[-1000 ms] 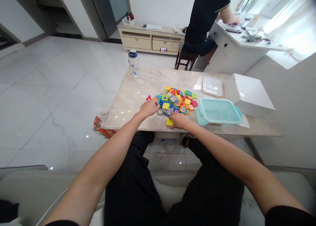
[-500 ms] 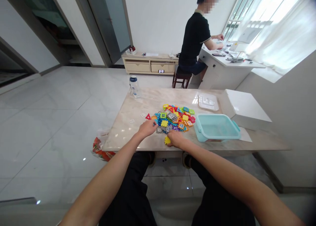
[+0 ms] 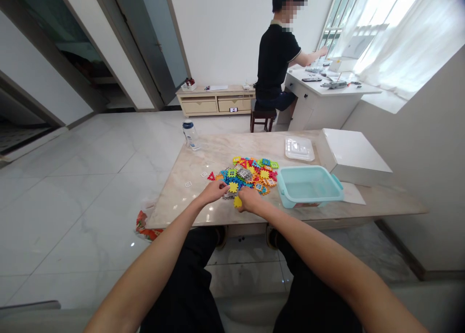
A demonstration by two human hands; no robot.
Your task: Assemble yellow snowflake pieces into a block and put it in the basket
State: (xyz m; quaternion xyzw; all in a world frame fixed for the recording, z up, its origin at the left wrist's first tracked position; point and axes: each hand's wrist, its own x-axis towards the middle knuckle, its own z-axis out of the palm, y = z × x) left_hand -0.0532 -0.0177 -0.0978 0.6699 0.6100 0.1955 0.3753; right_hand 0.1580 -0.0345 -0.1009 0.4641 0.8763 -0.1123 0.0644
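Colourful interlocking plastic building pieces (image 3: 264, 174), gear-edged, lie in a heap on the table; some have window-like grids. My right hand (image 3: 251, 199) is closed at the near side of the heap, pinching a yellow building piece (image 3: 237, 202) that sticks out to its left. At the heap's left edge is my left hand (image 3: 214, 192), its fingers bent and slightly apart, with nothing visible held. Its fingertips are beside another yellow piece (image 3: 233, 187) lying on the heap. A red triangular piece (image 3: 211, 176) lies just beyond the left hand.
An aqua plastic bin (image 3: 308, 203) stands right of the heap, near a clear lid (image 3: 299, 149) and a white box (image 3: 354, 151). A water bottle (image 3: 191, 135) is at the far left corner. Two white grid pieces (image 3: 188, 183) lie left. Another person (image 3: 276, 56) sits at a desk.
The view has shifted, so the table things appear further left. My right hand still has the yellow piece, now closer to my left hand. The other person's arm has reached forward.
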